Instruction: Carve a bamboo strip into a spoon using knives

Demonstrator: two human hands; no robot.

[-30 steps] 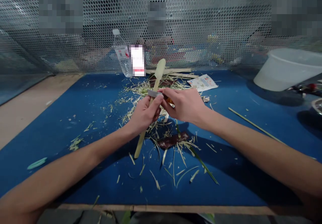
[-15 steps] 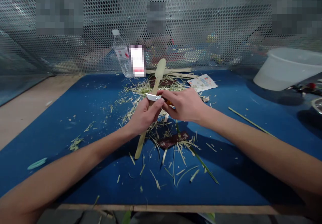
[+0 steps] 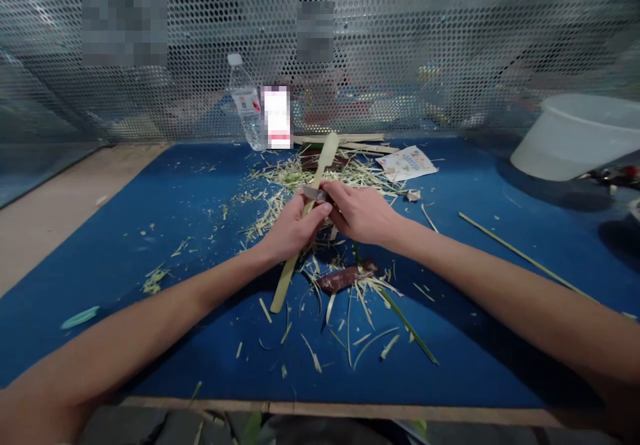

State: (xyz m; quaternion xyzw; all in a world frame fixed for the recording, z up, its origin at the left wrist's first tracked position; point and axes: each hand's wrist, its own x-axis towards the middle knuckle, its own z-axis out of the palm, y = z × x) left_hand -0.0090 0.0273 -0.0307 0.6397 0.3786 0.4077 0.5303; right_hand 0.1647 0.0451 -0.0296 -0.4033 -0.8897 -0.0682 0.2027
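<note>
My left hand (image 3: pixel 291 232) is wrapped round a long pale bamboo stick (image 3: pixel 285 284) with a widened, spoon-like far end (image 3: pixel 329 146); it slants from near me up towards the mesh wall. My right hand (image 3: pixel 361 215) is closed on a small knife, its grey blade (image 3: pixel 314 193) lying across the stick just above my left thumb. Both hands hover over a heap of pale bamboo shavings (image 3: pixel 300 179) on the blue mat (image 3: pixel 165 205).
A dark brown strip (image 3: pixel 347 276) lies just below my hands among the shavings. A water bottle (image 3: pixel 246 103) stands at the back by the perforated metal wall. A white tub (image 3: pixel 580 135) sits at the right, a thin green stalk (image 3: pixel 515 253) in front of it, a paper packet (image 3: pixel 407 162) behind.
The stick has tilted lower and turned, so its wide end looks narrower. The knife blade has turned from bright to dark. The view has shifted a little.
</note>
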